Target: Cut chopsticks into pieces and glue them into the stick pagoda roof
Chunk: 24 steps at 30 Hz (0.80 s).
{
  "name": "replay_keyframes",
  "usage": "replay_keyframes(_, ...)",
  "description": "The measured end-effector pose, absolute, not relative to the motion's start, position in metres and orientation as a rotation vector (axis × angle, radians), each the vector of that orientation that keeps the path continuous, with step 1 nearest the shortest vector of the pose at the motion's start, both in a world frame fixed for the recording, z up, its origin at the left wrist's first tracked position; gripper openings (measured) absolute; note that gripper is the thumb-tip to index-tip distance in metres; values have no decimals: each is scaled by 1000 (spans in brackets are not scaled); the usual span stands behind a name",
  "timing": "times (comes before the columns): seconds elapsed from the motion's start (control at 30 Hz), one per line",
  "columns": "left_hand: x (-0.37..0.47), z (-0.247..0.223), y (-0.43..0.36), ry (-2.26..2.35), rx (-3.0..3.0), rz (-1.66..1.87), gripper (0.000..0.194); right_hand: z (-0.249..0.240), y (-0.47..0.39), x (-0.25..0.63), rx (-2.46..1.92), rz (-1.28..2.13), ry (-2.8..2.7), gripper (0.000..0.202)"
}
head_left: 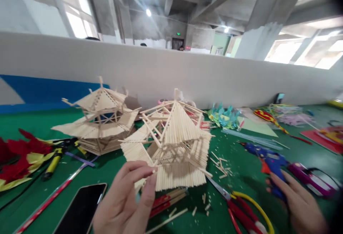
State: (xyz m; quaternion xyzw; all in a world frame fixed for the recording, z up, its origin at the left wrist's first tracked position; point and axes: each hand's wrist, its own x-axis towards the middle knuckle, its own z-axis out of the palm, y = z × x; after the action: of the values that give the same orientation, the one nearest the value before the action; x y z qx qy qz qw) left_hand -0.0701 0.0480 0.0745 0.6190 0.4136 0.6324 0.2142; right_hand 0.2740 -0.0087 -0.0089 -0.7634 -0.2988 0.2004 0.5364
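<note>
My left hand pinches a small wooden stick between thumb and fingertips, in front of a pavilion model built of thin wooden sticks. Part of that model's roof is covered with sticks, while its left side shows bare ribs. At the right, my right hand is wrapped round the handle of a blue glue gun, whose nozzle points left toward the model. Red-handled scissors lie between the model and my right hand. Short stick offcuts are scattered beside the model.
A second stick pavilion stands at the left. Nearer me lie a phone and a yellow-black tool. A purple and white device sits beyond my right hand. Blue-green paper craft and clear glue sticks lie behind. A white partition borders the green table.
</note>
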Motion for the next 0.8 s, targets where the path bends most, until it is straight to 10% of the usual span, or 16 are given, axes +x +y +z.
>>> replay_keyframes(0.37,-60,92,40,1007,1241,1438,5,-43,-8,287,-2264,104,-926,60)
replay_keyframes(0.8,-54,98,43,850,774,1025,15,110,43,97,-849,32,-2065,27)
